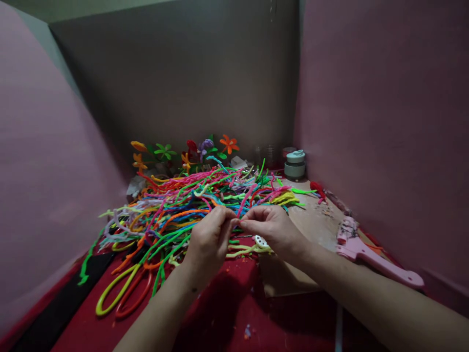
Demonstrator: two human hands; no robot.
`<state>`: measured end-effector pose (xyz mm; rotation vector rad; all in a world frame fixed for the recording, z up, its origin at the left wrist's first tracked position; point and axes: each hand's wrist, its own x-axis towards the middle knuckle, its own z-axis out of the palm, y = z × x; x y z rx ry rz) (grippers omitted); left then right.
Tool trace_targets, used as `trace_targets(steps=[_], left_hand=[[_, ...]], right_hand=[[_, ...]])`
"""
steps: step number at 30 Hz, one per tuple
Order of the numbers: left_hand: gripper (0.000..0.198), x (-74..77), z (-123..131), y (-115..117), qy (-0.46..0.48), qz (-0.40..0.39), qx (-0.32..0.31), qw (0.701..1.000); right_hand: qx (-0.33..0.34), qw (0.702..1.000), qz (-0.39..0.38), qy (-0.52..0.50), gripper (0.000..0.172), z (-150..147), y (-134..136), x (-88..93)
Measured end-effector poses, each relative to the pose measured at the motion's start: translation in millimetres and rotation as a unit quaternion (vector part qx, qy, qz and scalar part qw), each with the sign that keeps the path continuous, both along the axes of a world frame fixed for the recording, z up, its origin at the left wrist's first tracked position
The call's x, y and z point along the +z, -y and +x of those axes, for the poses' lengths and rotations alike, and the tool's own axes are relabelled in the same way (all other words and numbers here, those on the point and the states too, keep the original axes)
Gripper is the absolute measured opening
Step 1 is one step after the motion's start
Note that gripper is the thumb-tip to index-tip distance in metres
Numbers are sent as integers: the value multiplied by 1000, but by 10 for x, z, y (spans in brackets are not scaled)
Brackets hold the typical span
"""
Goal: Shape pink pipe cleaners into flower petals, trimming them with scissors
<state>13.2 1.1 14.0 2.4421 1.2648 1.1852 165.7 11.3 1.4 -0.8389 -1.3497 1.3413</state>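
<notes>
My left hand [209, 239] and my right hand [273, 229] meet fingertip to fingertip over the near edge of a big heap of coloured pipe cleaners [190, 200]. Both hands are closed in a pinch on a pink pipe cleaner [245, 200], which rises from between the fingers toward the heap. A small white perforated object [261, 240] lies just under my right hand. Yellow and orange loops [120, 291] trail from the heap at the near left.
Finished pipe-cleaner flowers [186, 151] stand at the back. A teal-and-white round container [295, 164] sits at the back right. A pink glue gun [366, 254] lies at the right on a cardboard sheet [315, 225]. Pink panels wall in both sides of the red tabletop [227, 313].
</notes>
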Motion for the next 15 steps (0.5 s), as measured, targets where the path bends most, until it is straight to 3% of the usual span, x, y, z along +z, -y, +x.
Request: trace_targets(steps=[3,6,11,15], left_hand=[[9,-56,-18,-33,-76,87,-12,993],[12,-74,-36,-56,-118,103,-23,987],[16,-35,-39,-50,-144,66,-41,987],[14,32,-32,-9,-112,-19,-13,993]], right_hand=[[-20,998,35,42,18,-2,-13,-30],[-33,995,64,73,16,7,-16,-42],[-37,991,81,100,11,-2,-7,-32],[-38,984,105,141,14,-9,21,-17]])
